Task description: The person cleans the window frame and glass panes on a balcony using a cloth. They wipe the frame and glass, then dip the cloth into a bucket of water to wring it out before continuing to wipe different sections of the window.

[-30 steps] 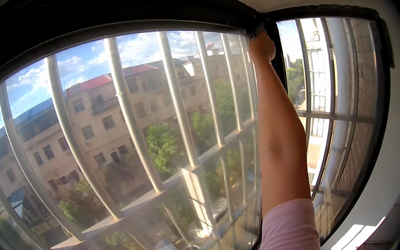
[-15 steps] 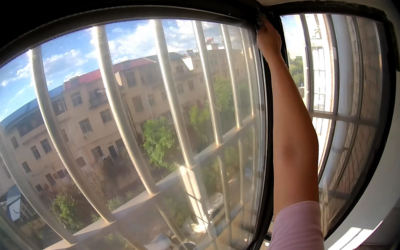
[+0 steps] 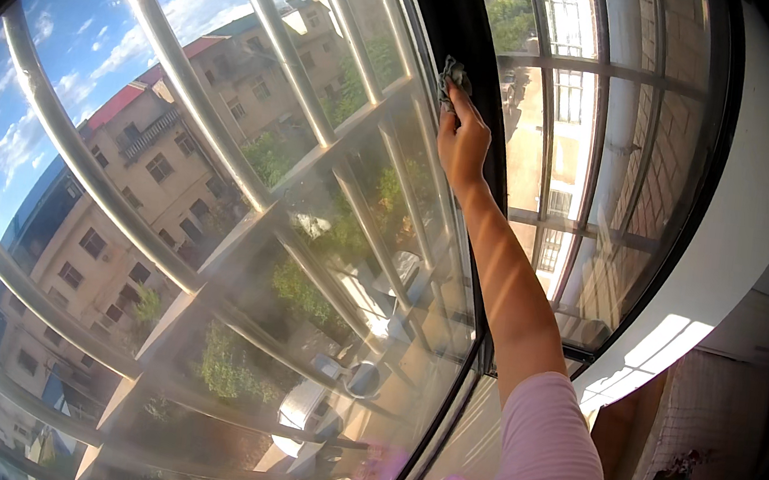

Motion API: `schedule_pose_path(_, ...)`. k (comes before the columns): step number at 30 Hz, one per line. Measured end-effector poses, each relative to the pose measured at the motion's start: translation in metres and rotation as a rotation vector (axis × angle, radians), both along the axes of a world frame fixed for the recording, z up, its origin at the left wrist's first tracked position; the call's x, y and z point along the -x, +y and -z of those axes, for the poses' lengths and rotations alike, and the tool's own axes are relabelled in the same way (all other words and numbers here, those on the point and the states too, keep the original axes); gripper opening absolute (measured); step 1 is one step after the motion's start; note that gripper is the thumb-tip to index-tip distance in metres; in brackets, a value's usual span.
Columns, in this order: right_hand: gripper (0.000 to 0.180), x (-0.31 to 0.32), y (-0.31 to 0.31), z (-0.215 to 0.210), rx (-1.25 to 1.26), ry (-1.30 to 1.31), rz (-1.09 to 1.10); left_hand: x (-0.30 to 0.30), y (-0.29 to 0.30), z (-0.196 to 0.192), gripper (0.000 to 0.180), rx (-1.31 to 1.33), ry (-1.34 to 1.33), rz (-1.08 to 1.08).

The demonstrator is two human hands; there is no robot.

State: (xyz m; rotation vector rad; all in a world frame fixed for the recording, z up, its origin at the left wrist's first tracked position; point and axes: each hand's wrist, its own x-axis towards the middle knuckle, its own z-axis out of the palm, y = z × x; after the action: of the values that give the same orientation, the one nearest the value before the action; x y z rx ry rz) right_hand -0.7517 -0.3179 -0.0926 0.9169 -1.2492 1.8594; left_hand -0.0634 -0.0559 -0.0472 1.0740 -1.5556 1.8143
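Here the right hand (image 3: 463, 139) presses a cloth (image 3: 453, 76) against the near-upright frame (image 3: 460, 19).

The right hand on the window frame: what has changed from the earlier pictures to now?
The right hand has come down the dark frame from its top corner to a lower point. Its grip on the grey cloth is the same, pressed against the frame beside the glass. The camera has also turned. The arm stays stretched out; the left hand is not in view.
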Motion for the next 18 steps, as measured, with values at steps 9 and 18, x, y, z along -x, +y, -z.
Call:
schedule_pose_path(9,0.035,-0.004,0.019,0.156,-0.234,-0.469,-0.107,-0.004,-0.001,0.007,0.042,0.045,0.014,0.022)
schedule_pose_path(18,0.027,0.007,-0.003,-0.006,0.081,0.164,-0.009,-0.013,0.001,0.018,0.044,0.009,0.007,-0.020)
